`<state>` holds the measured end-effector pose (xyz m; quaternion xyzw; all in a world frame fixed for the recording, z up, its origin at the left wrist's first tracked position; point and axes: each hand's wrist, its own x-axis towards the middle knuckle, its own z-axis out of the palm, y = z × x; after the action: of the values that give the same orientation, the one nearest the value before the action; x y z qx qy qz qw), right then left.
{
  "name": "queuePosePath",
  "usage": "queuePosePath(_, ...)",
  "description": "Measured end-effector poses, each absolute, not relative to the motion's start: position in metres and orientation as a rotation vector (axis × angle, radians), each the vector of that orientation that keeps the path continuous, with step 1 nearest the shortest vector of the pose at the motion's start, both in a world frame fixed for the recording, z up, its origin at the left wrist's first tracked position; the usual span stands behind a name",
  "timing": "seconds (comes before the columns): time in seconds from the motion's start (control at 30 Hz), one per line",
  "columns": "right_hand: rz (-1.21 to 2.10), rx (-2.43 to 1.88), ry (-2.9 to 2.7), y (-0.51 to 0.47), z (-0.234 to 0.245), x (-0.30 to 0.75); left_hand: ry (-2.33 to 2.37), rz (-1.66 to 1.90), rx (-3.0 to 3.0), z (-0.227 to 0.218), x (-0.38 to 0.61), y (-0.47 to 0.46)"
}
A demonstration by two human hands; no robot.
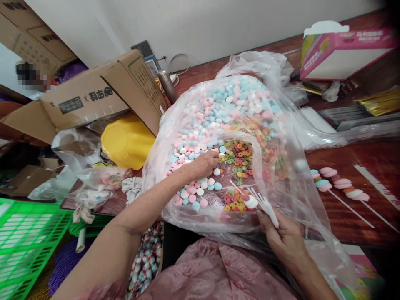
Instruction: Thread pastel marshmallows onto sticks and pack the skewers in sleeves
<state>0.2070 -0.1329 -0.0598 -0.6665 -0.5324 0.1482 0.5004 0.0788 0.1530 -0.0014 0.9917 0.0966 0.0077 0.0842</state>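
Note:
A large clear plastic bag [162, 121] lies open on the table, full of pink, white and blue marshmallows [215, 104] and colourful gummy rings [240, 158]. My left hand [204, 163] reaches in from the left, its fingers closed at the border between marshmallows and rings; what they pinch, if anything, is hidden. At the bag's near right edge, my right hand [283, 233] grips a bundle of white sticks [265, 206]. A white marshmallow [251, 202] sits by its fingertips, with one stick [236, 187] pointing out to the left beyond it.
Threaded candy skewers [346, 183] lie on the red-brown table [325, 160] at right. A pink box [340, 52] and packs of ties [379, 102] are behind. On the left are a cardboard box [84, 96], a yellow container [125, 139], a green basket [28, 241] and a person [34, 77].

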Motion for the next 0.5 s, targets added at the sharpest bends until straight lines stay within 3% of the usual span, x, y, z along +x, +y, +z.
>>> queuePosePath(0.17,0.320,-1.596,-1.258,-0.134,-0.050,0.201,0.520,0.417,2.289,0.017,0.070,0.126)
queuePosePath(0.33,0.327,-1.556,-1.277,-0.132,-0.036,0.194,0.650,0.500,1.337,0.034,0.045,0.075)
queuePosePath(0.5,0.304,-1.535,-1.387,-0.130,-0.032,0.186,0.767,0.712,1.001,0.031,0.035,0.046)
